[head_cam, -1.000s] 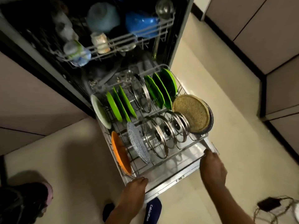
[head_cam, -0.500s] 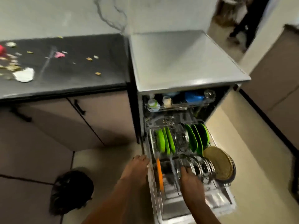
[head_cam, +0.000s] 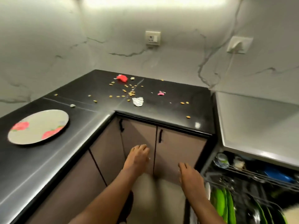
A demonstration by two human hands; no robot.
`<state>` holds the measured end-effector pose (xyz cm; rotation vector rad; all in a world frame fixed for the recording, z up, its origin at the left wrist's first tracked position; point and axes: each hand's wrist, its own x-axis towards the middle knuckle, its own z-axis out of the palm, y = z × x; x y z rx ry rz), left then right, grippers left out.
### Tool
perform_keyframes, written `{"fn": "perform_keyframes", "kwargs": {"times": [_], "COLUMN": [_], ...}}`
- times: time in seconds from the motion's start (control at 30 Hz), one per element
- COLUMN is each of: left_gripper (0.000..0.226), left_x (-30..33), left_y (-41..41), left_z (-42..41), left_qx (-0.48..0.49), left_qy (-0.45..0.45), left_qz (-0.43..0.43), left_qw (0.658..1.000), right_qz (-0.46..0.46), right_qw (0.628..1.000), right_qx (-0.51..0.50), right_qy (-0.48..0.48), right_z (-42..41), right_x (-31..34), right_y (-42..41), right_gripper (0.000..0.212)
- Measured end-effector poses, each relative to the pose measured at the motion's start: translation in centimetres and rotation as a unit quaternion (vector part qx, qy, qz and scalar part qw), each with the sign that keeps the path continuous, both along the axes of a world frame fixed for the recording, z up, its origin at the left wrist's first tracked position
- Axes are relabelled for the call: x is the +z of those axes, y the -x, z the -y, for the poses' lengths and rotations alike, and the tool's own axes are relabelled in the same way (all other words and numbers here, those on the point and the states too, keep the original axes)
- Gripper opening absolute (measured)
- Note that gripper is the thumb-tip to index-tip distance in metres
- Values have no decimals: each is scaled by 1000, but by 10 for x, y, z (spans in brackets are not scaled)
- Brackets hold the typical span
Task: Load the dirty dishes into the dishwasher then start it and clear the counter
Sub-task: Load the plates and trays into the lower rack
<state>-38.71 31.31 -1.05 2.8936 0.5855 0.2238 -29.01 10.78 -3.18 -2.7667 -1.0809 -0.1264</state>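
Reaching out with both palms empty, fingers loose: left hand [head_cam: 137,157], right hand [head_cam: 191,177]. One round floral plate [head_cam: 38,126] lies flat up-left on the black counter [head_cam: 161,107], nearer my left; open loaded dishwasher [head_cam: 252,180] beside my right.

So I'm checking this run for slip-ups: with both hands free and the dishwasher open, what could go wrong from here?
The floral plate on the counter isn't loaded and may get missed. The lower rack is pulled out beside the right hand, easy to bump. Scattered crumbs and crumpled foil could get swept onto the floor.
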Motion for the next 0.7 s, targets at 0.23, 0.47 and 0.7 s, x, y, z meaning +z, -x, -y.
{"fn": "perform_keyframes", "kwargs": {"times": [0.23,0.47,0.7], "left_gripper": [41,54,138], "left_x": [22,21,15], "left_y": [47,118,185], "left_z": [-109,-226,-277], "left_qx": [159,367,618], "left_qy": [-9,22,150], "left_qz": [42,52,-78], "left_qw": [986,928,768], "right_qz": [-12,-36,-57], "right_qw": [989,949,867], "right_qx": [139,291,481], "right_qy": [-55,-114,-116], "right_z": [-132,-290,-434], "right_x": [13,18,20], "right_y": [2,19,66], "right_gripper": [18,23,29]}}
